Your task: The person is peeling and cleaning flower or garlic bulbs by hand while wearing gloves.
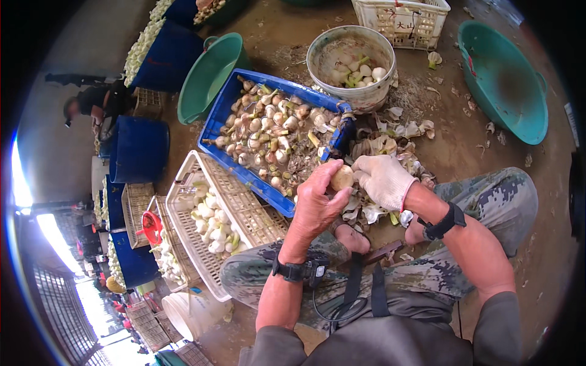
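Note:
My bare left hand [318,198] grips a pale round garlic bulb [342,177] between thumb and fingers. Against the bulb's right side are the curled fingers of my right hand [383,180], in a white knitted glove; whatever they pinch is hidden. Just beyond my hands lies a blue rectangular tub [223,116], filled with unpeeled garlic bulbs [267,124] with brownish skins and stem stubs. Loose skins [390,145] are heaped on the floor beyond my right hand. Left of my knee, a white plastic basket [175,189] contains peeled white bulbs [213,222].
A dirty white bucket [378,94] with a few peeled bulbs stands beyond the tub. Green basins [476,67] lie right and left, with a white crate [427,21] at the back. Blue barrels [140,149] line the left, where another person [91,104] is. A white bucket [189,314] lies tipped.

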Demonstrator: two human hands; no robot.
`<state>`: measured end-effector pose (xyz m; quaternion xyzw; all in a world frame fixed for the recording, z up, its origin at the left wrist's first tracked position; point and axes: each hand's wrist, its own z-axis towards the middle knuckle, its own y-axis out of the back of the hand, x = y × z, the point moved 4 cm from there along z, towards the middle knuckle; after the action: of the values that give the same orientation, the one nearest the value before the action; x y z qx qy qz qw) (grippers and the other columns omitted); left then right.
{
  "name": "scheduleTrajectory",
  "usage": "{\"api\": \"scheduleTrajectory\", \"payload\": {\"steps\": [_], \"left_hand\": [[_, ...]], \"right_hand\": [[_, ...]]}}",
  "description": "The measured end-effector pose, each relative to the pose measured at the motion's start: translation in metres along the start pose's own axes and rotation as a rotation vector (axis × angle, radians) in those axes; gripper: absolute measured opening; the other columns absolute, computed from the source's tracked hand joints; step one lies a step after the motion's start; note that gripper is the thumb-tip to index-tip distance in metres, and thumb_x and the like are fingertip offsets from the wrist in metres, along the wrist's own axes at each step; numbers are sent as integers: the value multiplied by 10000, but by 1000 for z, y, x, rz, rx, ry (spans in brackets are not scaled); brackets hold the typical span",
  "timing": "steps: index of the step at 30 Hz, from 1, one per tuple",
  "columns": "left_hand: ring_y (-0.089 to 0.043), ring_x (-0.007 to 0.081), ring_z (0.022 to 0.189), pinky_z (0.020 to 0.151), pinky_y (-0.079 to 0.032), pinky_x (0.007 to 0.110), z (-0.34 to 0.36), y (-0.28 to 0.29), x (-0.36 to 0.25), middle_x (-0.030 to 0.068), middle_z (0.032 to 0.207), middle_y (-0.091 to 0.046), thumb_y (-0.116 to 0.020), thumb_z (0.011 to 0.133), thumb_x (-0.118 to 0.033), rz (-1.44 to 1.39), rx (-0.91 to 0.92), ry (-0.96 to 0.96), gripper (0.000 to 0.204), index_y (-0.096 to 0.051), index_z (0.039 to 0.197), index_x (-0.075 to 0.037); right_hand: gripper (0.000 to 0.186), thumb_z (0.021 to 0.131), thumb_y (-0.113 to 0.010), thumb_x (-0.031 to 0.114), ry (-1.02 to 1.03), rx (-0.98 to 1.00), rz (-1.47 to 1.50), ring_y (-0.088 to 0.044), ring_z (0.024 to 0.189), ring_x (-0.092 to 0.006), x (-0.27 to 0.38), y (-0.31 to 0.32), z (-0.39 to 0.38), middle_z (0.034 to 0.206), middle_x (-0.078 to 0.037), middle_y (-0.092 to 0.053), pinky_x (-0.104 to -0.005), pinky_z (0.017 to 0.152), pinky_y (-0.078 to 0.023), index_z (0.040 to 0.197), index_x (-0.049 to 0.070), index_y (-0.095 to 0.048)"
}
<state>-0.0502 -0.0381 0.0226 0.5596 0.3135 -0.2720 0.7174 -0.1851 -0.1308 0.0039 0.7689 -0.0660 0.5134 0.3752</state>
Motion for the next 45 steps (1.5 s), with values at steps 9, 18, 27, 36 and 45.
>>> {"api": "scheduleTrajectory", "payload": {"steps": [9,18,27,36,45], "left_hand": [[-622,286,1112,965,-476,345,-9,-7,0,176,1183,-639,-745,732,-68,14,-28,-55,505,-596,1210,0],[-577,182,1133,959,-468,303,-11,-9,15,135,1250,-593,-718,778,-44,-341,-69,162,499,-566,1250,12],[-614,223,1107,936,-486,303,-2,-16,4,161,1185,-633,-720,752,-56,-14,-99,16,492,-590,1224,-5],[-507,115,1108,954,-430,287,-10,-29,33,34,1200,-541,-664,822,-68,-642,-102,162,511,-506,1307,-40],[-556,391,1143,937,-484,421,-18,-27,7,238,1192,-571,-640,760,-14,19,-218,-60,495,-518,1239,13]], "right_hand": [[154,859,-545,128,7,-129,-134,-623,845,-439,1,-11,-5,850,-236,-649,-475,736,-505,935,22,-628],[182,897,-556,174,-39,-40,311,-634,865,-409,-4,-7,-2,864,-247,-641,-447,746,-503,957,16,-623],[158,882,-556,157,80,-80,-113,-632,859,-413,-4,4,1,844,-252,-632,-455,741,-495,915,11,-605],[223,941,-484,184,133,-217,96,-565,638,-300,-3,0,2,720,-182,-560,-418,596,-443,833,5,-562],[85,852,-574,72,63,-205,-97,-628,719,-376,-9,-16,-3,755,-222,-619,-423,663,-481,840,-7,-603]]}}
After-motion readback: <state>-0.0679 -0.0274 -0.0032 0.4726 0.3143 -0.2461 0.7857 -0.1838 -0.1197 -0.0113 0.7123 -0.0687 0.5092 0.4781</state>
